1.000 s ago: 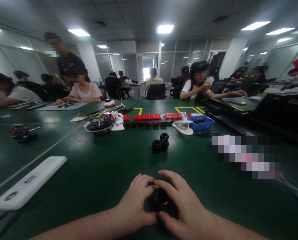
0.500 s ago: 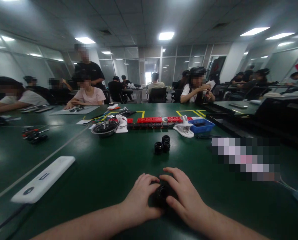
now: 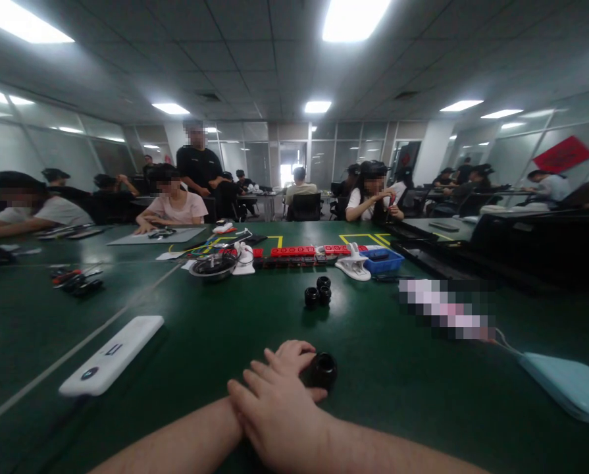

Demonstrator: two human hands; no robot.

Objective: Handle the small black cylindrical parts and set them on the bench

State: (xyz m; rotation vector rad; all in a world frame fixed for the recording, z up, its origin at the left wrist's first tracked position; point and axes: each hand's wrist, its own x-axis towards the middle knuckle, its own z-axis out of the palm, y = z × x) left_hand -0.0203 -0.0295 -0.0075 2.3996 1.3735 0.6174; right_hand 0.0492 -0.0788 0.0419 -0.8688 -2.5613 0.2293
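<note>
Change noted: your right hand (image 3: 280,413) has come off the right side of the black ring-shaped part (image 3: 324,370) and now lies across your left hand (image 3: 293,361), fingers spread. Your left fingers and thumb curl around the part's left side; cannot tell whether they pinch it. Part sits near centre on the desk (image 3: 215,349), three black pieces (image 3: 312,297) farther off. Judged: any steadying now falls to the left alone.
</note>
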